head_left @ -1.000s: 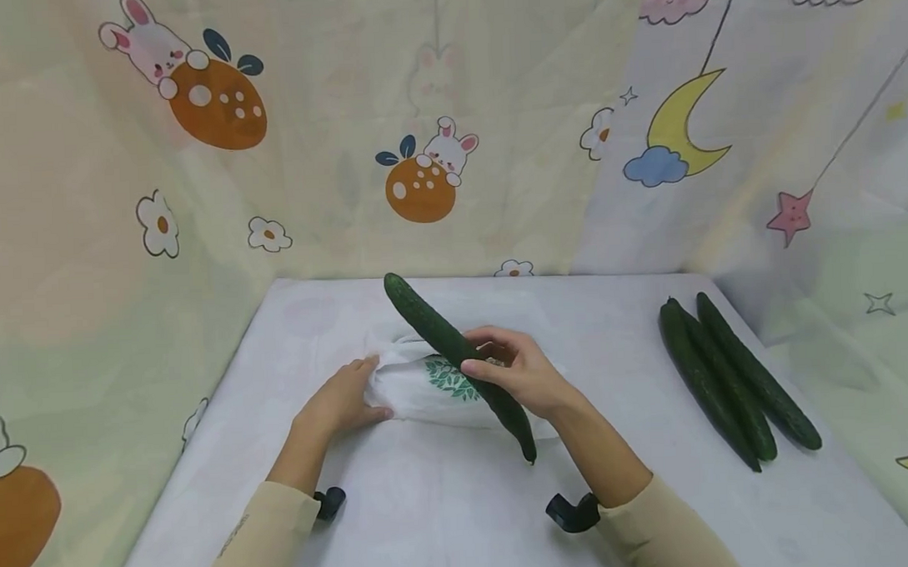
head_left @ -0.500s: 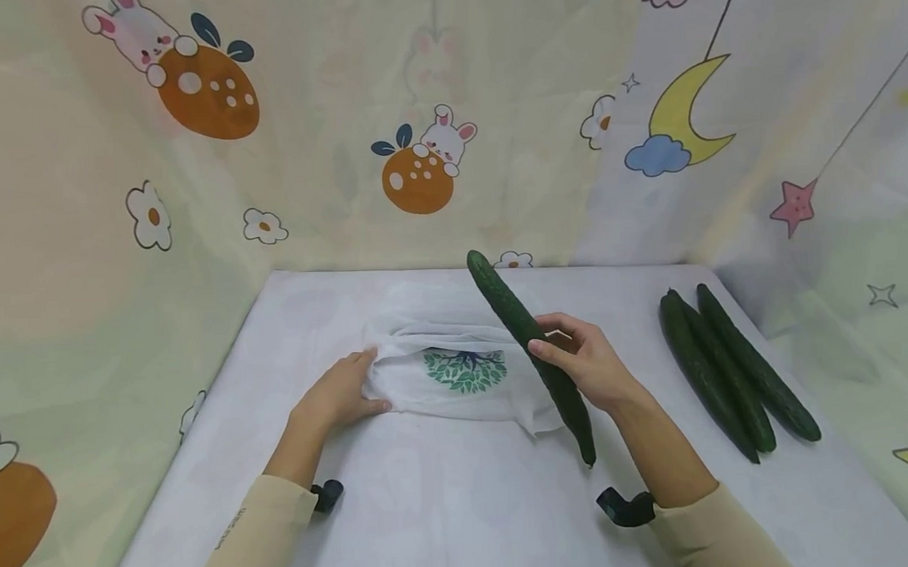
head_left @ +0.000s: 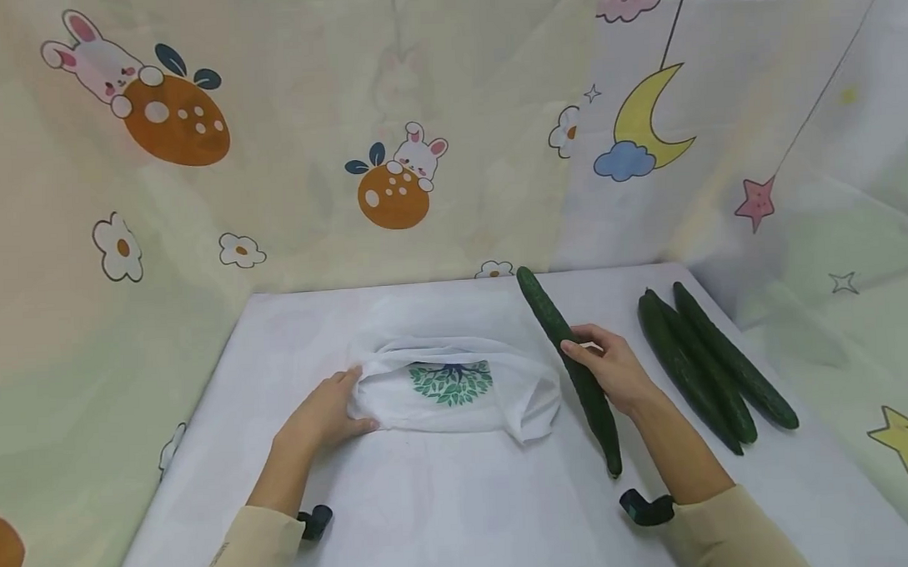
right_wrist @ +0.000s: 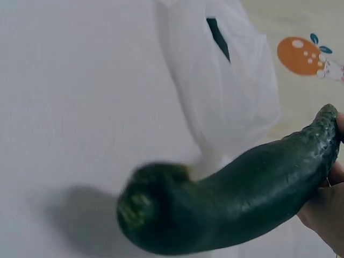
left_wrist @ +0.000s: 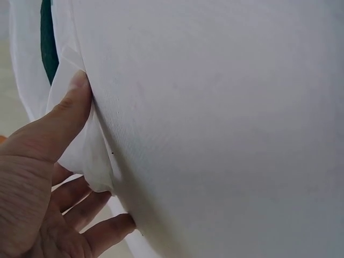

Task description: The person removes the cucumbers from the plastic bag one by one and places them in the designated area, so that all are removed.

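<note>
A long dark green cucumber is held up by my right hand, thumb on one side and fingers on the other. It slants across the right of the head view. In the right wrist view the near end of the cucumber looms large, its shadow on the white surface. To its left lies a thin white bag, crumpled, with a green tree print. My left hand holds the bag's left end. In the left wrist view the thumb lies against the bag's edge, the other fingers spread on its far side.
Three more cucumbers lie side by side at the right of the white-covered table. A curtain printed with rabbits, flowers and a moon stands behind and at both sides.
My right hand has carried the cucumber rightward from over the bag to beside its right end, uncovering the whole print. My left hand has stayed at the bag's left end. The head view has shifted slightly.
</note>
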The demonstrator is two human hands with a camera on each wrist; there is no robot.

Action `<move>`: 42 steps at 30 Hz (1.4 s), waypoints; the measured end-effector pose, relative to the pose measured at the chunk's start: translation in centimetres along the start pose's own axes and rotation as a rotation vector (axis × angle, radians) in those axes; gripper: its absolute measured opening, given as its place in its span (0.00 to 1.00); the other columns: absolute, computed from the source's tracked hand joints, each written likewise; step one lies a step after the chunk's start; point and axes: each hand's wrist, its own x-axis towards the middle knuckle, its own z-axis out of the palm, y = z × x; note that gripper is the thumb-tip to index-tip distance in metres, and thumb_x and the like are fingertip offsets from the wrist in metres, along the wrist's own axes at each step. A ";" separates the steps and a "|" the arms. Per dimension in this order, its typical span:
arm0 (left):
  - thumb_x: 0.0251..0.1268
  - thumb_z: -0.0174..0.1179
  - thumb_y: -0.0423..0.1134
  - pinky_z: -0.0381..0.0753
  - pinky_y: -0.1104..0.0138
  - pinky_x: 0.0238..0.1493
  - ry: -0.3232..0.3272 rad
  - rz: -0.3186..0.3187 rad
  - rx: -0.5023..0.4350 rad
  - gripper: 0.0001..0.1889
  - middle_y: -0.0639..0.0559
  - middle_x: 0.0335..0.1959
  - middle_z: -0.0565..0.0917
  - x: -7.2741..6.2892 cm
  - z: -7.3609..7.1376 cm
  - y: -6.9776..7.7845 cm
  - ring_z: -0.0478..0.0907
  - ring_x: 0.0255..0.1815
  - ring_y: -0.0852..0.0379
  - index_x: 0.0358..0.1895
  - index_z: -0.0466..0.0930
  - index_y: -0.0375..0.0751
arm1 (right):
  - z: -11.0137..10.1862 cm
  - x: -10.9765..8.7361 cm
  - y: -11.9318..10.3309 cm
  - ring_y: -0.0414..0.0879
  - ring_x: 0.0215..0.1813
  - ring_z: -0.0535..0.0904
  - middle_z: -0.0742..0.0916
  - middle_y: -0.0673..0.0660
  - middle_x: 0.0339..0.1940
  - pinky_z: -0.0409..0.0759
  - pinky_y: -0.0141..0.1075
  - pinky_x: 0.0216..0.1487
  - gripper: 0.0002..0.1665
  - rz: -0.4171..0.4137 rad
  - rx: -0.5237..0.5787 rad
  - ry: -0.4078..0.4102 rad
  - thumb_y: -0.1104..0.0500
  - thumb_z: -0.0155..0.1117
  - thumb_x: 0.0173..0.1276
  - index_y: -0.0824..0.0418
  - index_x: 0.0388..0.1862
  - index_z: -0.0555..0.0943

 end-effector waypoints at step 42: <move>0.59 0.75 0.56 0.65 0.40 0.74 0.005 0.029 -0.036 0.55 0.30 0.76 0.66 -0.6 -0.3 -0.9 0.64 0.76 0.31 0.81 0.54 0.32 | -8.7 0.1 5.2 0.75 0.50 0.79 0.83 0.76 0.52 0.78 0.64 0.41 0.36 0.199 -0.903 0.255 0.45 0.67 0.71 0.76 0.60 0.76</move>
